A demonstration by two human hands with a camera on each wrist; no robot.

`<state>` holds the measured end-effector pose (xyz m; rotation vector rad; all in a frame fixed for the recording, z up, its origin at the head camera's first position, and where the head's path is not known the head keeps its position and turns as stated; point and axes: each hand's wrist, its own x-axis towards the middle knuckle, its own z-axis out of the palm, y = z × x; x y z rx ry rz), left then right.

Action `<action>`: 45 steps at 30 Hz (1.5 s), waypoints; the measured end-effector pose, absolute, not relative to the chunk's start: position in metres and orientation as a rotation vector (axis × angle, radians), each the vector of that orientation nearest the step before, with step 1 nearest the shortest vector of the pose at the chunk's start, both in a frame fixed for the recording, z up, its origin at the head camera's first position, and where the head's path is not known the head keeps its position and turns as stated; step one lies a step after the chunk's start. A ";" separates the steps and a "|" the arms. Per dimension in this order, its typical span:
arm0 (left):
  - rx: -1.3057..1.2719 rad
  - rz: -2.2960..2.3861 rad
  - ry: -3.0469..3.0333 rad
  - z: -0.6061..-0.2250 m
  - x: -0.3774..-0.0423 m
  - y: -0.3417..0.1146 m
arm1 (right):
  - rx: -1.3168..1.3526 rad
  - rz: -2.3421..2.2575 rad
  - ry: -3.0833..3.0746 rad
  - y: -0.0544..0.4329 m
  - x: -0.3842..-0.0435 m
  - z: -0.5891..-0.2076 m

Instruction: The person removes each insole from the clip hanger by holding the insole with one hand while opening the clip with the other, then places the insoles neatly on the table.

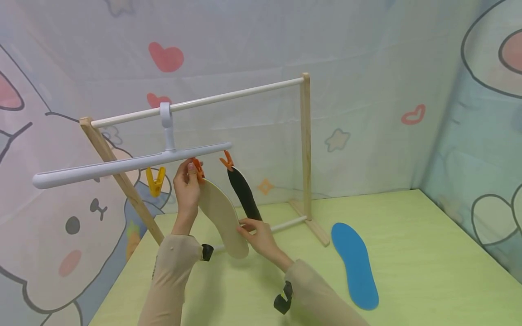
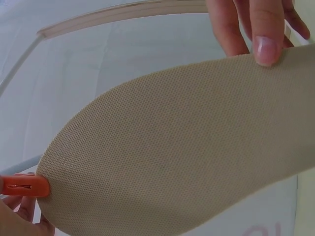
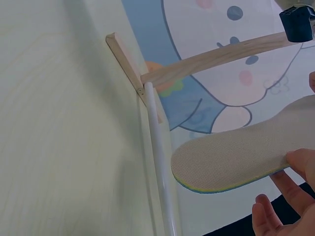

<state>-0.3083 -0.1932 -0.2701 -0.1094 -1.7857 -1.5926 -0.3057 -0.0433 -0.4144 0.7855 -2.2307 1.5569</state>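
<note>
A beige insole (image 1: 222,213) hangs below the white hanger (image 1: 110,168), with an orange clip (image 1: 198,171) at its upper end. My left hand (image 1: 187,185) holds that clip between thumb and fingers, just under the hanger bar. My right hand (image 1: 261,239) pinches the insole's right edge lower down, thumb on the beige mesh face and fingers behind. In the right wrist view, the insole (image 3: 231,157) shows a thin yellow and blue rim. Behind it, a black insole (image 1: 244,192) hangs from a second orange clip (image 1: 227,160) near the hanger's right end.
A yellow clip (image 1: 155,182) hangs from the hanger, left of my left hand. The hanger hooks over the white top rod (image 1: 244,93) of a rack with wooden posts (image 1: 306,149). A blue insole (image 1: 355,267) lies on the light green table (image 1: 428,253) at the right.
</note>
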 end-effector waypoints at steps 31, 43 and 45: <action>-0.031 -1.644 -1.776 -0.267 -0.311 -0.194 | 0.790 1.580 -2.205 -0.044 -0.304 -0.417; -0.041 -1.664 -1.719 -0.267 -0.314 -0.192 | 0.791 1.605 -2.188 -0.045 -0.303 -0.419; -0.042 -1.666 -1.714 -0.267 -0.314 -0.192 | 0.792 1.615 -2.182 -0.044 -0.302 -0.419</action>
